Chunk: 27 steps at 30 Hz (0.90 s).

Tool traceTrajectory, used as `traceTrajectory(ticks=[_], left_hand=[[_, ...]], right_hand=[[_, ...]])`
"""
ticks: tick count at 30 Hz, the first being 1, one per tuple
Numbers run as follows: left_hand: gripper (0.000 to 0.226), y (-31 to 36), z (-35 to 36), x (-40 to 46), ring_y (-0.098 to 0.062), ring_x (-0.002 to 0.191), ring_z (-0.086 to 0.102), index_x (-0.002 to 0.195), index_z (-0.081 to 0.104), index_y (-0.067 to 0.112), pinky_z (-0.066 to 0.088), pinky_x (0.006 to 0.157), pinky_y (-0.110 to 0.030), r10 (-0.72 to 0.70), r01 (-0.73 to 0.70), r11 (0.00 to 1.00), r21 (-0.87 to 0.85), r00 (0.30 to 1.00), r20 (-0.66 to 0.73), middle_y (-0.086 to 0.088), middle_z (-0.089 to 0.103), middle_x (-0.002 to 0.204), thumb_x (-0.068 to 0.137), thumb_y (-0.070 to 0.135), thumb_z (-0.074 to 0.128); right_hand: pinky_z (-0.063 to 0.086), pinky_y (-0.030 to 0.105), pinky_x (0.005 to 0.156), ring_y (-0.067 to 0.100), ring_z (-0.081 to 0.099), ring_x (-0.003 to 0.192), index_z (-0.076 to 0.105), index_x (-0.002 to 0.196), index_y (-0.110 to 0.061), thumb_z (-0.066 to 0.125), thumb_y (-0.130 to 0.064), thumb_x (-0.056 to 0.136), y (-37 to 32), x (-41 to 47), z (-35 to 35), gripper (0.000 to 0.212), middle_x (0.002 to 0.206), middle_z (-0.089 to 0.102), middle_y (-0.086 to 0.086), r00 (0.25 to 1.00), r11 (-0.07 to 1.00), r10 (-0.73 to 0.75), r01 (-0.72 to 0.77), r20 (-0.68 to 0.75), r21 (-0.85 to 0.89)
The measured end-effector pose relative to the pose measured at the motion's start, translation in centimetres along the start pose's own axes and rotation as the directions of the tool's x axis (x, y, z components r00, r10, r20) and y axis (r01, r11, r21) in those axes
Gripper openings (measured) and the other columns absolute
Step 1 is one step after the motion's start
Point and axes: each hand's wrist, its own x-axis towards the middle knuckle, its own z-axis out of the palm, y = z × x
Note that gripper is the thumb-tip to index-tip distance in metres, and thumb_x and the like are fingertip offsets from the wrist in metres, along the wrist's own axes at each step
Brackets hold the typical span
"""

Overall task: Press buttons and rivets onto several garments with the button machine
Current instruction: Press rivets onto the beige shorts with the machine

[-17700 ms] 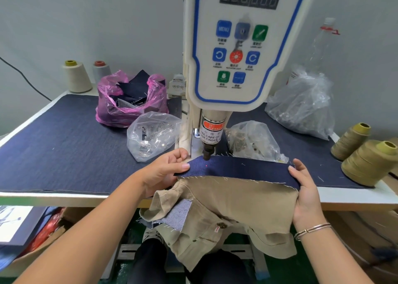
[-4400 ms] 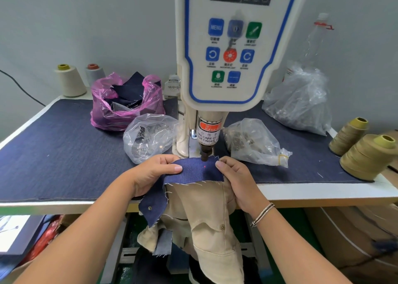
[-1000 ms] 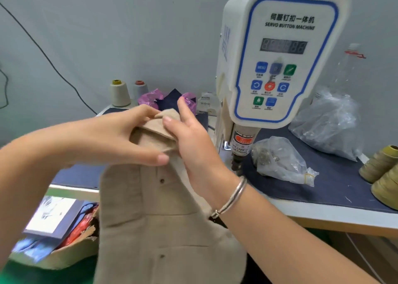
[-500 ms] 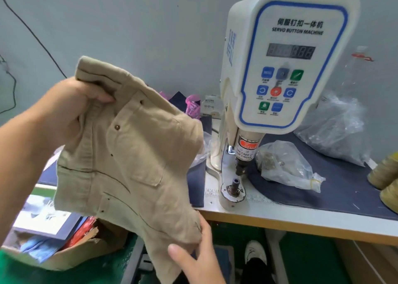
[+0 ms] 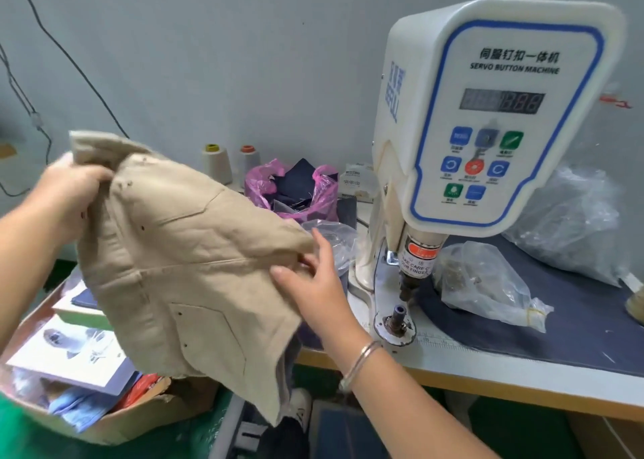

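A: Button machine (image 5: 488, 117) first: from my feed it stands on the tabletop (image 5: 488, 364) at the right, its lower die (image 5: 397, 315) bare under the head. What blocks it?

B: The beige garment (image 5: 181, 260) is the biggest thing before me. I see it held up in the air left of the machine, over the tabletop's left end, hiding much of that end.

A: And the hands?

B: My left hand (image 5: 66, 200) grips the garment's top corner, fingers clenched on the cloth. My right hand (image 5: 310, 281) pinches its right edge, fingers curled into the fold.

A: Around it?

B: A large clear bag (image 5: 571, 221) at far right, a smaller clear bag (image 5: 488, 284) just beside the die, a pink bag (image 5: 289, 187) of dark cloth behind the garment, and a cardboard box (image 5: 104, 406) on the floor below. Two thread cones (image 5: 217, 162) stand by the wall.
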Motion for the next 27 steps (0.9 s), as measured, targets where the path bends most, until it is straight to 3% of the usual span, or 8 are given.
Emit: traceTrajectory(ticks=[3, 8, 11, 14, 18, 23, 25, 27], left_hand=[[0.011, -5.2, 0.3, -1.7, -0.014, 0.053, 0.064, 0.100, 0.065, 0.005, 0.052, 0.056, -0.024, -0.166, 0.151, 0.956, 0.250, 0.985, 0.040, -0.009, 0.069, 0.070, 0.091, 0.004, 0.059], [0.031, -12.3, -0.2, -2.4, -0.040, 0.096, 0.060, 0.115, 0.058, 0.004, 0.046, 0.083, -0.044, -0.353, 0.361, 0.855, 0.373, 0.931, -0.092, -0.018, 0.060, 0.106, 0.088, 0.016, 0.067], [0.025, -12.3, -1.1, -2.0, -0.035, 0.080, 0.059, 0.111, 0.060, 0.005, 0.046, 0.074, -0.039, -0.384, 0.376, 0.865, 0.332, 0.922, -0.046, -0.017, 0.063, 0.094, 0.089, 0.015, 0.065], [0.020, -12.2, -2.0, -2.1, -0.032, 0.072, 0.058, 0.108, 0.059, 0.005, 0.047, 0.067, -0.036, -0.402, 0.391, 0.862, 0.323, 0.915, -0.037, -0.015, 0.063, 0.087, 0.091, 0.015, 0.064], [0.026, -12.5, -2.8, -3.1, -0.035, 0.084, 0.063, 0.111, 0.060, 0.003, 0.050, 0.081, -0.044, -0.485, 0.463, 0.838, 0.288, 0.874, 0.005, -0.018, 0.067, 0.098, 0.090, 0.018, 0.064], [0.020, -11.6, -1.5, -3.6, -0.031, 0.075, 0.061, 0.110, 0.059, 0.001, 0.050, 0.070, -0.038, -0.462, 0.423, 0.861, 0.281, 0.882, 0.089, -0.020, 0.067, 0.094, 0.091, 0.005, 0.060], [0.018, -10.8, -0.5, -3.7, -0.028, 0.068, 0.057, 0.110, 0.058, 0.000, 0.049, 0.060, -0.033, -0.423, 0.402, 0.887, 0.227, 0.905, 0.048, -0.018, 0.063, 0.087, 0.092, 0.003, 0.058], [0.029, -10.1, 0.8, -3.7, -0.032, 0.078, 0.057, 0.117, 0.054, -0.001, 0.047, 0.069, -0.036, -0.379, 0.373, 0.884, 0.280, 0.925, -0.034, -0.021, 0.061, 0.096, 0.090, 0.007, 0.061]], right_hand=[[0.024, 0.025, 0.113, -0.011, 0.025, 0.132, 0.013, 0.149, -0.033, 0.063, -0.030, 0.089, 1.7, -0.5, 0.0, 0.079, 0.151, 0.024, -0.010, 0.993, 0.962, -0.089, 0.064, -0.081, -0.266], [0.012, 0.014, 0.105, -0.021, 0.000, 0.130, 0.019, 0.136, -0.055, 0.050, -0.042, 0.088, 7.4, -5.8, 0.4, 0.059, 0.141, 0.004, -0.039, 0.985, 0.857, -0.146, 0.173, 0.094, -0.485], [0.017, 0.004, 0.097, -0.016, 0.015, 0.125, 0.023, 0.116, -0.061, 0.056, -0.038, 0.084, 9.6, -7.6, 0.5, 0.052, 0.128, 0.015, -0.043, 0.995, 0.850, -0.089, 0.094, 0.035, -0.518], [0.030, 0.007, 0.091, -0.006, 0.035, 0.117, 0.029, 0.106, -0.050, 0.068, -0.037, 0.076, 11.4, -8.6, 1.4, 0.050, 0.117, 0.033, -0.032, 0.981, 0.909, 0.176, -0.195, -0.085, -0.369], [0.028, 0.028, 0.112, 0.010, 0.031, 0.130, 0.018, 0.134, -0.038, 0.073, -0.051, 0.061, 12.3, -7.6, 2.7, 0.092, 0.136, 0.031, -0.010, 0.863, 0.819, 0.503, -0.492, -0.042, -0.295], [0.043, 0.028, 0.102, 0.005, 0.056, 0.111, 0.064, 0.110, -0.030, 0.068, -0.040, 0.078, 11.3, -5.5, 2.9, 0.034, 0.112, 0.064, -0.017, 0.890, 0.876, 0.441, -0.396, 0.120, -0.275], [0.046, 0.028, 0.100, 0.003, 0.060, 0.106, 0.069, 0.104, -0.028, 0.065, -0.034, 0.078, 10.0, -5.5, 3.0, 0.027, 0.108, 0.068, -0.017, 0.911, 0.917, 0.377, -0.341, 0.167, -0.207], [0.050, 0.028, 0.094, 0.004, 0.063, 0.102, 0.069, 0.100, -0.026, 0.061, -0.032, 0.073, 8.0, -5.2, 2.8, 0.029, 0.104, 0.071, -0.014, 0.954, 0.968, 0.251, -0.249, 0.167, -0.032]])
